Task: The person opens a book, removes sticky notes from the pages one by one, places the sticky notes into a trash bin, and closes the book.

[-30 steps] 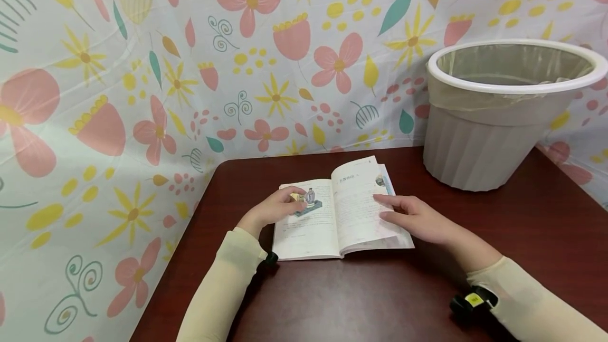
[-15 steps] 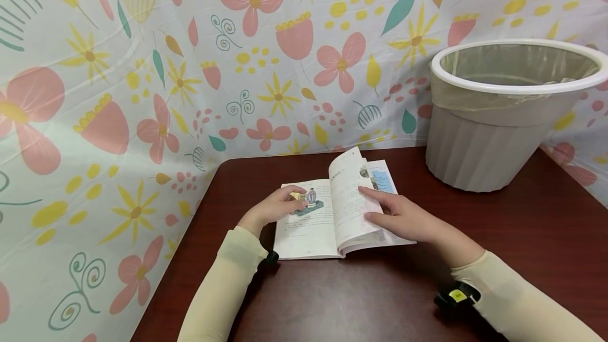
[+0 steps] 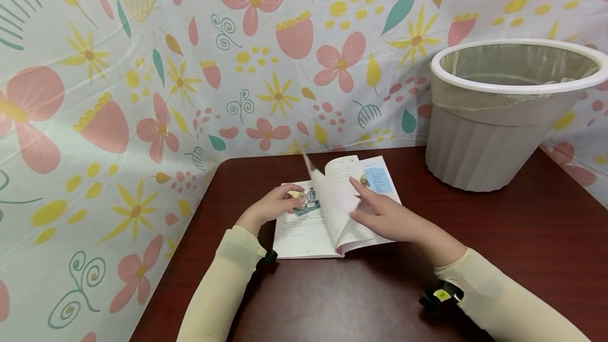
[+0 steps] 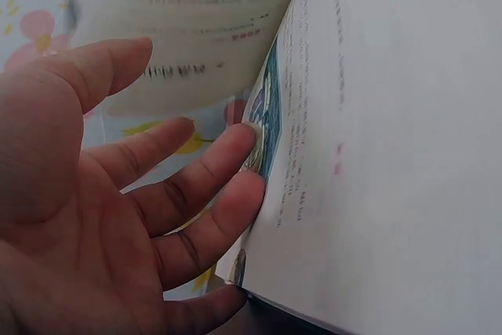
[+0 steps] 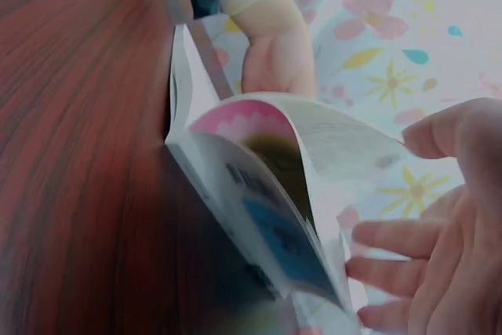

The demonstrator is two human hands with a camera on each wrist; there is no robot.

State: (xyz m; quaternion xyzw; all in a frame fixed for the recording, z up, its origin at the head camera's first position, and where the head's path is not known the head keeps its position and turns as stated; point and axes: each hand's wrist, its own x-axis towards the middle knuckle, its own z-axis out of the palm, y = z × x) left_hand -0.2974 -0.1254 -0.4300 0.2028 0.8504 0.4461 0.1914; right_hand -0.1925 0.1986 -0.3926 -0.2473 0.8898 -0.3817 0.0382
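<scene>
An open book (image 3: 304, 239) lies on the table, with a coloured drawing on its left page. One lifted page (image 3: 329, 206) stands up from the middle, curving leftward. My left hand (image 3: 269, 207) rests at the left page's outer edge; in the left wrist view its fingertips touch the paper and the thumb stays apart. Over the right-hand pages lies my right hand (image 3: 391, 218), index finger stretched out. In the right wrist view, its thumb (image 5: 431, 135) meets a curved page's edge, while the other fingers touch page edges below. A blue-printed page (image 3: 377, 177) shows beneath.
A grey bin (image 3: 480, 136) with a white rim and clear liner stands at the table's back right. Behind the dark red wooden table (image 3: 332, 300) hangs a flower-printed cloth (image 3: 285, 67). Black wrist straps (image 3: 439, 295) sit by the sleeves.
My right hand has moved left over the book. A page has lifted and swung toward the left side, and more of the blue-printed page shows. My left hand has stayed in place.
</scene>
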